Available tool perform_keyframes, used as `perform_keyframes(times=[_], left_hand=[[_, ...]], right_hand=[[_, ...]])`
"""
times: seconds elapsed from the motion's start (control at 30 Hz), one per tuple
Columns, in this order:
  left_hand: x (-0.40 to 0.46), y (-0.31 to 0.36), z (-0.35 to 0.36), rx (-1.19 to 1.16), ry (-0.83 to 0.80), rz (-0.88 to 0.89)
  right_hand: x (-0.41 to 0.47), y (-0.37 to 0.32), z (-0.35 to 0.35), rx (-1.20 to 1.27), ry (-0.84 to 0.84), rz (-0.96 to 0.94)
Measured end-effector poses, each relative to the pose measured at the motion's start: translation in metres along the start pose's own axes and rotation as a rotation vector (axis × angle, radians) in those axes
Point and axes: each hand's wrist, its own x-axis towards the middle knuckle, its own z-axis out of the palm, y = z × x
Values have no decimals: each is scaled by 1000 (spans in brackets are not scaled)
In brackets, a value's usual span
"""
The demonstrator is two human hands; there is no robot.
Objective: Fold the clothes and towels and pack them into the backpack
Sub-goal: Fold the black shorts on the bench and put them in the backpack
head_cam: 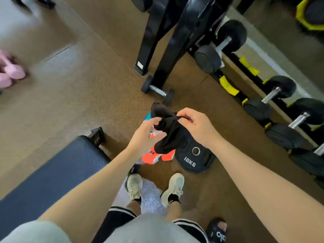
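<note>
Two hands (146, 132) (194, 124) pinch a black garment (171, 132) in curled fingers above orange clothes (149, 157) beside a weight plate (194, 158).

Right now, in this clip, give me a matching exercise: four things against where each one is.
Things:
1 black garment
2 weight plate
3 small dumbbell
4 bench pad

Places:
A on the floor by the black stand's foot
B held in both hands
C to the person's left
D flat on the floor under the garment

Pairs: 1-B, 2-D, 3-A, 4-C
</note>
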Motion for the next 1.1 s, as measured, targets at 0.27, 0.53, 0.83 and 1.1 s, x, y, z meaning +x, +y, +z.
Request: perform_keyframes(times=[0.27,0.53,0.83,1.1], left_hand=[[-49,61,-37,208,67,159],[-66,107,-65,345,223,194],[-68,143,-53,249,405,-3],[-68,159,-50,167,541,-12]], right_hand=[[-44,-76,-43,238,104,-34],[-36,-62,-61,96,526,126],[-90,-80,-4,35,83,-25],[-76,-61,-3,-111,159,69]])
